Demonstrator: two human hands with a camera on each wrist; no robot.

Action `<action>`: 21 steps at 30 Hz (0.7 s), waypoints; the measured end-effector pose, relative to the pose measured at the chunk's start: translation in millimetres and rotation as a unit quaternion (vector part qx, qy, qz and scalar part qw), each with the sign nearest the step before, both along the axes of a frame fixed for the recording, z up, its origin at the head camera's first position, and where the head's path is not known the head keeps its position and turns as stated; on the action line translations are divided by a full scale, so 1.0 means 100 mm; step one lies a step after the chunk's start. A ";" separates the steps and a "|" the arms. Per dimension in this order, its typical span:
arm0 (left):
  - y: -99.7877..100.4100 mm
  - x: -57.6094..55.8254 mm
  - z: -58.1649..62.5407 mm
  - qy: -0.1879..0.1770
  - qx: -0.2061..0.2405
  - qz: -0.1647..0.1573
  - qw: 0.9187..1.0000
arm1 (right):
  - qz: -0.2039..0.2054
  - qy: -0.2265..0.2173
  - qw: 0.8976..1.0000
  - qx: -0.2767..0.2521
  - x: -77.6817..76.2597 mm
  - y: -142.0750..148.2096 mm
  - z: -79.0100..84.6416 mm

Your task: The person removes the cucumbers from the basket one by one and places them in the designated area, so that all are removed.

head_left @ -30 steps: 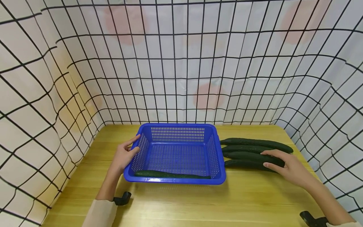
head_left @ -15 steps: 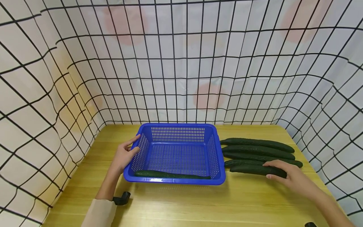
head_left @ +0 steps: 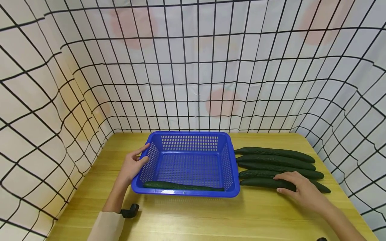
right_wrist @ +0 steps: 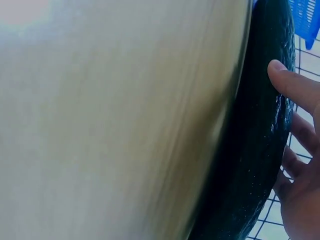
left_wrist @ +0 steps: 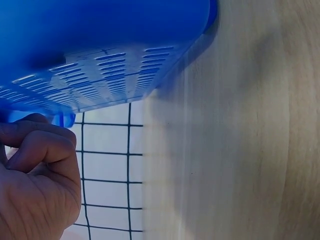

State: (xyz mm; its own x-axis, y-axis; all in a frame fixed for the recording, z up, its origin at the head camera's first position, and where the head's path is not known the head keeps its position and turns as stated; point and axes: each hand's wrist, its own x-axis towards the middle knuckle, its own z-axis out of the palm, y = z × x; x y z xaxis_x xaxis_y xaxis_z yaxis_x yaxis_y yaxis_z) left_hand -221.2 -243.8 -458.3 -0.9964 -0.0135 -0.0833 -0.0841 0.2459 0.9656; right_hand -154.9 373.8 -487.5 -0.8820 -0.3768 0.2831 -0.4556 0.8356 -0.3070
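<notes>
My left hand (head_left: 132,166) grips the left rim of a blue plastic basket (head_left: 187,191), thumb over the rim. The left wrist view shows curled fingers (left_wrist: 45,145) beside the basket's slotted wall (left_wrist: 115,70). One dark green cucumber (head_left: 181,185) lies inside along the near wall. On the right, my right hand (head_left: 304,190) holds the nearest cucumber (head_left: 262,182) of a row, thumb on its near side and fingers over the far side. In the right wrist view the thumb (right_wrist: 295,82) touches this cucumber (right_wrist: 255,130); its middle is partly hidden by the hand in the head view.
Several more cucumbers (head_left: 277,160) lie side by side beyond the held one, their left ends close to the basket. A wooden table (head_left: 193,217) carries everything. Black wire grid (head_left: 199,83) over white cloth surrounds the back and sides.
My right hand has drawn a cucumber out of the row toward the near side, and it now lies at the front of the others. The left hand and basket have stayed put.
</notes>
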 end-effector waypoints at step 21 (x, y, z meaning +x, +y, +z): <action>0.01 0.01 0.01 -0.005 0.009 -0.005 1.000 | -0.014 -0.027 1.000 -0.009 -0.06 -0.11 0.03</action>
State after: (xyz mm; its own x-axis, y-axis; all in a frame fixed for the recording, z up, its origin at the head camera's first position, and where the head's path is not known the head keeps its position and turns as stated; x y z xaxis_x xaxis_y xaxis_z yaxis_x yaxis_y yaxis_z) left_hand -220.6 -243.2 -457.0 -0.9956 -0.0014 -0.0937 -0.0915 0.2295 0.9690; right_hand -160.9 363.0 -484.4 -0.9060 -0.3478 0.2412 -0.4150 0.8419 -0.3450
